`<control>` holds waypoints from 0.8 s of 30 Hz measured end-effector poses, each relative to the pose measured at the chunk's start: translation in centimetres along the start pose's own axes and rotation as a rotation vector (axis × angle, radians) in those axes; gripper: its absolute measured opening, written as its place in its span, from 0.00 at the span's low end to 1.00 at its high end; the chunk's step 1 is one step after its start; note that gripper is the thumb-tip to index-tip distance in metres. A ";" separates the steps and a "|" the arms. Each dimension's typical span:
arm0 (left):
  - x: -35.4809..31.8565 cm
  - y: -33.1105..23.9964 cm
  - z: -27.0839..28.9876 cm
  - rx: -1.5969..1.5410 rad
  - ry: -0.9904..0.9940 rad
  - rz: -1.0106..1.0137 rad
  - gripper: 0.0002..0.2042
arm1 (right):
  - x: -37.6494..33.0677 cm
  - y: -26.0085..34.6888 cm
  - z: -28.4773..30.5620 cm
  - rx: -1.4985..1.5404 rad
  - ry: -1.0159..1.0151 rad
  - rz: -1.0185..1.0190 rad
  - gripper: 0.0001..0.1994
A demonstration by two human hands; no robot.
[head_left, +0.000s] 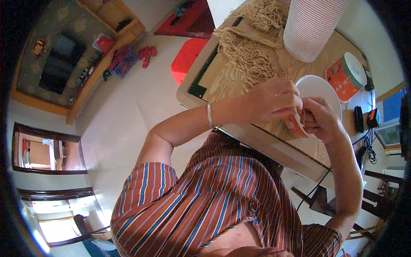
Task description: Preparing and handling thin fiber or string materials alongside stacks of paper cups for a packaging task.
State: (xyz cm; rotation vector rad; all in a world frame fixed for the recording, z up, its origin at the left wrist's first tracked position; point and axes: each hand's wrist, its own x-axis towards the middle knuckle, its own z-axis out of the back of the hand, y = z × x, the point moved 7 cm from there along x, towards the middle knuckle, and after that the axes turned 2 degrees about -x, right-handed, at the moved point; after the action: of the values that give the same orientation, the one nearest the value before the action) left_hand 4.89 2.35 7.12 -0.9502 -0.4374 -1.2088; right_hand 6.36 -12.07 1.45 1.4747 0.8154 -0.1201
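Over the near right part of the table, my two hands meet at a paper tub [294, 127] with an orange printed wall. My left hand [274, 102], with a bangle at its wrist, is closed in a pinch on a thin beige cord by the rim. Against the tub's edge, my right hand [320, 120] has its fingers curled around the rim. A round white surface [323, 92] shows behind the hands; whether it belongs to the same tub I cannot tell. Just beyond my left hand lies a tangled heap of beige cords [252, 53].
A tall stack of white paper tubs [311, 30] stands at the table's far side. An orange and green tub [346, 77] lies to the right, near small black boxes [373, 118] and cables [367, 150]. A red stool [187, 60] stands beyond the table's left edge.
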 end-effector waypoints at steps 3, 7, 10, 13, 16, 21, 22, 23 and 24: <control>-0.4 -1.6 -0.5 0.115 -0.021 -0.086 0.10 | 0.0 -0.4 -0.4 0.114 0.005 0.007 0.11; -0.3 -2.2 -1.5 0.219 -0.017 -0.169 0.10 | -0.1 -0.5 -0.6 0.112 0.020 0.020 0.11; -0.1 -3.3 -1.5 0.336 0.041 -0.225 0.08 | -0.5 -0.5 -0.7 0.108 0.009 0.037 0.11; -0.1 -3.5 -1.7 0.348 0.081 -0.258 0.08 | -0.7 -0.3 -1.1 0.109 -0.006 0.058 0.11; -0.2 -3.6 -2.0 0.346 0.095 -0.278 0.08 | -0.5 -0.5 -1.0 0.119 -0.003 0.069 0.11; -0.4 -1.6 -1.5 -0.049 -0.032 0.021 0.07 | -0.7 -0.6 -0.9 0.065 0.010 0.064 0.10; -0.5 -1.0 -1.2 -0.197 -0.095 0.129 0.07 | -0.8 -0.7 -0.9 0.070 0.008 0.074 0.10; -0.7 -1.2 -1.5 -0.199 -0.093 0.127 0.07 | -0.8 -0.8 -0.8 0.075 0.006 0.083 0.10; -1.4 -0.1 -1.7 -0.384 -0.165 0.302 0.06 | -1.0 -0.7 -0.9 0.076 0.005 0.085 0.10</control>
State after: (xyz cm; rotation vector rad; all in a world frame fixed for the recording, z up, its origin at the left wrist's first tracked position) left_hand 4.00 1.75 5.19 -1.3989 -0.1809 -0.9569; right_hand 4.88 -11.73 1.49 1.5797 0.7580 -0.0847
